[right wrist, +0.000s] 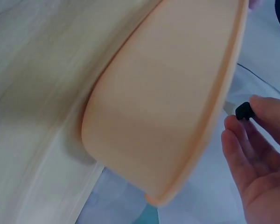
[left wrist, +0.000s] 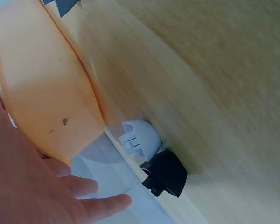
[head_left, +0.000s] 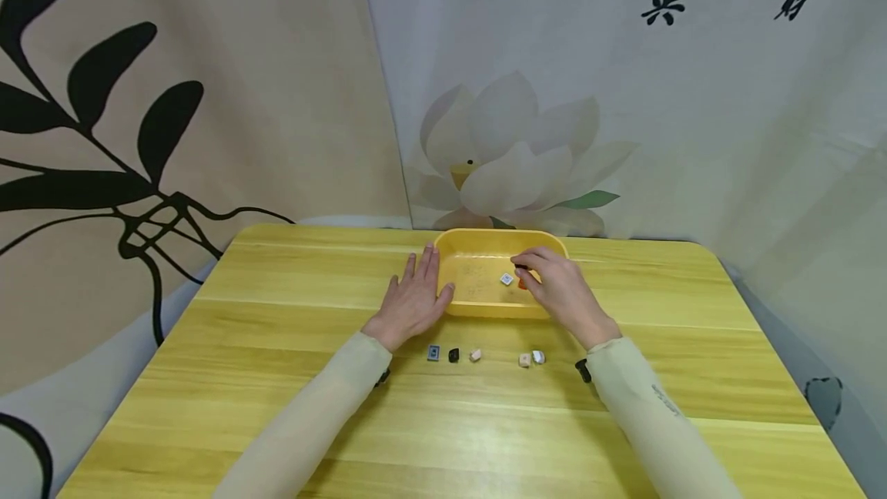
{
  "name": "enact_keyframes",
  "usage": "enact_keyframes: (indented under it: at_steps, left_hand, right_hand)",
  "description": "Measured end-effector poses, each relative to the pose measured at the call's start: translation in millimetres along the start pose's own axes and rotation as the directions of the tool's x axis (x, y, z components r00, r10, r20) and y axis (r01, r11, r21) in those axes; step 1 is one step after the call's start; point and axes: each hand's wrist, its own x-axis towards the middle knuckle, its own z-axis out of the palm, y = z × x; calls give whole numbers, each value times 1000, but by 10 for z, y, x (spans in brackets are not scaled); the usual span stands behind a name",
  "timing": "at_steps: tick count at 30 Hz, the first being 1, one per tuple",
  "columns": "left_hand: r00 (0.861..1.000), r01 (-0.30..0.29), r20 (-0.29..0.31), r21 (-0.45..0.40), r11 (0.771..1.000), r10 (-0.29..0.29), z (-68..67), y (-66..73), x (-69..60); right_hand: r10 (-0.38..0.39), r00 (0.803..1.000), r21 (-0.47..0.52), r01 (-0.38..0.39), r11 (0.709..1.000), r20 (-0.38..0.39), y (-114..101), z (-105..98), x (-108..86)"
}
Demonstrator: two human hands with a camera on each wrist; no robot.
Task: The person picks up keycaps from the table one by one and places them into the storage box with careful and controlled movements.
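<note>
A yellow plastic tray (head_left: 499,311) stands toward the back of the table. Over its right part, my right hand (head_left: 564,299) pinches a small black keycap (right wrist: 243,111) between thumb and fingers. Inside the tray lie a white keycap (head_left: 507,279) and an orange one (head_left: 523,284), the latter partly hidden by the hand. My left hand (head_left: 410,305) rests at the tray's left side, fingers straight and spread. In front of the tray sit a grey-blue keycap (head_left: 433,353), a black keycap (head_left: 453,356), a pale pink one (head_left: 475,356), a beige one (head_left: 524,360) and a white one (head_left: 538,357).
The wooden table (head_left: 346,422) carries the tray and the loose keycaps. Behind it hangs a printed curtain (head_left: 291,98). In the left wrist view, a whitish keycap (left wrist: 144,139) and a black keycap (left wrist: 168,172) lie close together, showing their undersides.
</note>
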Motion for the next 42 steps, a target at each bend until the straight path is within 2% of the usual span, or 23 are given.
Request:
enact_keyframes:
  at_steps: [10,16,20,33,38,42]
  left_hand:
    - [1000,-1,-15,3,1000,1,19,6,17]
    - [1000,3,-14,6,1000,-3,12,13,14]
    - [1000,-1,-15,10,1000,1,5,17,10]
    - [1000,12,-8,22,1000,-12,-16,32,0]
    - [1000,10,-16,25,1000,-9,-22,28,-6]
    - [1000,13,-14,26,1000,-13,-6,28,1]
  right_hand:
    - [8,993,12,-9,1000,121,-52,240,178]
    - [51,969,17,-57,998,242,-56,365,259]
    - [77,954,7,-82,997,289,-32,425,302]
    - [133,918,3,-145,990,373,25,487,420]
    - [190,904,11,-210,978,382,39,486,427]
    - [221,911,2,-236,972,347,35,423,385]
